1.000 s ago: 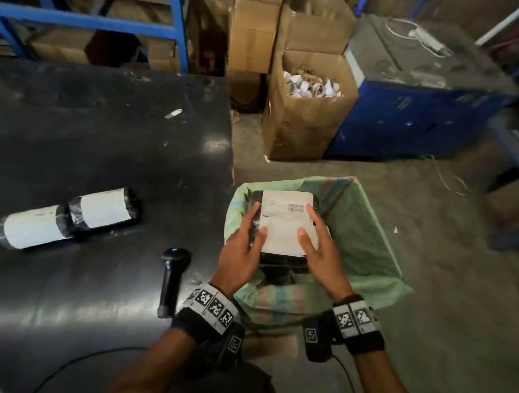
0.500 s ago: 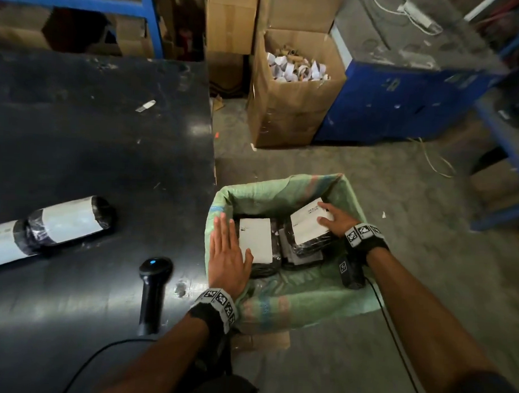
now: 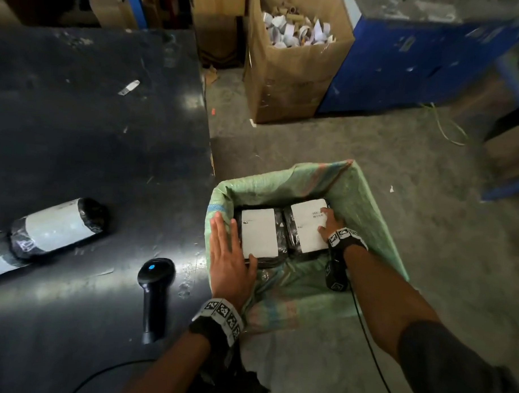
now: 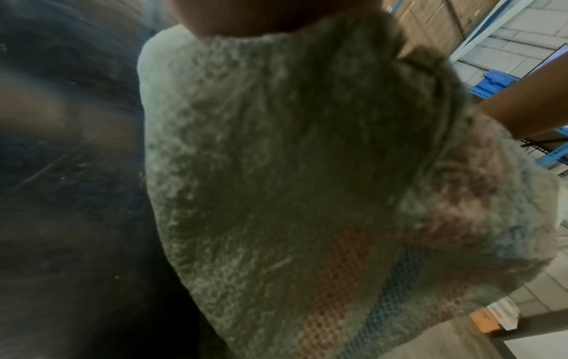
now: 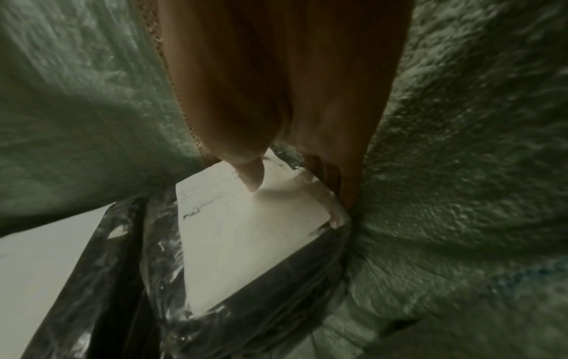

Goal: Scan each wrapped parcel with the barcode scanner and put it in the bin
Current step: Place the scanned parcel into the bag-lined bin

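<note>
The bin [image 3: 367, 200], lined with a green woven sack, stands on the floor at the table's right edge. Two black-wrapped parcels with white labels lie flat side by side in it: the left parcel [image 3: 258, 233] and the right parcel [image 3: 305, 230]. My right hand [image 3: 329, 225] reaches into the bin and rests on the right parcel [image 5: 245, 243], thumb on the label, fingers straight along its right edge. My left hand [image 3: 228, 251] lies flat and open over the bin's left rim, its thumb touching the left parcel. The black barcode scanner [image 3: 155, 284] lies on the table. Two cylindrical wrapped parcels [image 3: 57, 227] lie at the table's left.
The black table [image 3: 93, 131] fills the left. On the concrete floor behind the bin stand a cardboard box [image 3: 292, 74] of paper scraps and a blue cabinet [image 3: 404, 63]. The scanner's cable runs off the table's near edge. The left wrist view shows only the sack's outside [image 4: 276, 170].
Both hands carried the parcel over the bin. The left hand let go and went to the rim; the right hand lowered the parcel flat beside the other one.
</note>
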Demonstrator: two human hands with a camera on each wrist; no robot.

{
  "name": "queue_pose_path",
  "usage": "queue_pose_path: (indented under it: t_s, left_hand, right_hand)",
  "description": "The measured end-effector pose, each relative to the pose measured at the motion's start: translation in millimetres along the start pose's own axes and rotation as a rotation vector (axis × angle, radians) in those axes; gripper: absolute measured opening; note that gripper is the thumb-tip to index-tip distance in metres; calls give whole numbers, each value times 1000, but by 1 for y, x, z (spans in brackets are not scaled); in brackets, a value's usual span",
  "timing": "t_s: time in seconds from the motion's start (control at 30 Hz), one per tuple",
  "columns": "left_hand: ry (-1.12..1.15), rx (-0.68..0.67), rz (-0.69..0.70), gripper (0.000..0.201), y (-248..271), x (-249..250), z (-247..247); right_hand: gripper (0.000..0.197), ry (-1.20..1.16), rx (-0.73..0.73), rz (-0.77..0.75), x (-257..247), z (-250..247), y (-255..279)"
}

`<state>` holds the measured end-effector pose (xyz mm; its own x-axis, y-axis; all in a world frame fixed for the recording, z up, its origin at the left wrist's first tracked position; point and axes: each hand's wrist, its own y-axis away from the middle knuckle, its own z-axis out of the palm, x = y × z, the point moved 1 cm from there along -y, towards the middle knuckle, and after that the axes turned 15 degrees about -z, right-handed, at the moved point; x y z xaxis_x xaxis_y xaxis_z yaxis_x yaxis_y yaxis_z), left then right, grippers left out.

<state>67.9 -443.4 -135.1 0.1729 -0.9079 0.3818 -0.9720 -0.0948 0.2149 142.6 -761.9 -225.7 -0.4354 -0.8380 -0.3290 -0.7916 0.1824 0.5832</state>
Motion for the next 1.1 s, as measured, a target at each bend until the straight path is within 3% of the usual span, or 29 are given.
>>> queue_pose_path:
  t_s: [0.2,0.37,0.47,0.57,0.63,0.73,0.83,0.97,1.1]
  left_hand:
    - [43,12,15,87,-4,-1,-4]
    - [287,-66,113,80,-13,-18,-28]
    - [432,-90,129,66,-34,-49,-65]
    - [412,30,74,61,-55,-102,-105]
    - [397,126,4,59,-63,-148,-133]
    - [326,290,-138,58,-63,-230,-174]
    - [215,342,-316,70,-55,-315,-203]
    - [74,224,-527,98,-49,-401,-228]
    - [52,45,-507,122,-73,-463,-231]
  right_hand:
    - [63,51,-32,-15,-32,-30,16]
    - [62,51,122,-247,-122,-62,85]
    - [58,-41,213,-470,-196,-46,147]
    - [55,-176,239,-681,-264,-8,187]
    - [53,-226,193,-731,-299,28,200]
    - [56,-238,88,-728,-336,84,212]
    - [63,-156,10,-643,-351,125,214]
    - [74,-163,-49,-489,-355,155,217]
    - [81,-299,-29,-454,-347,184,215]
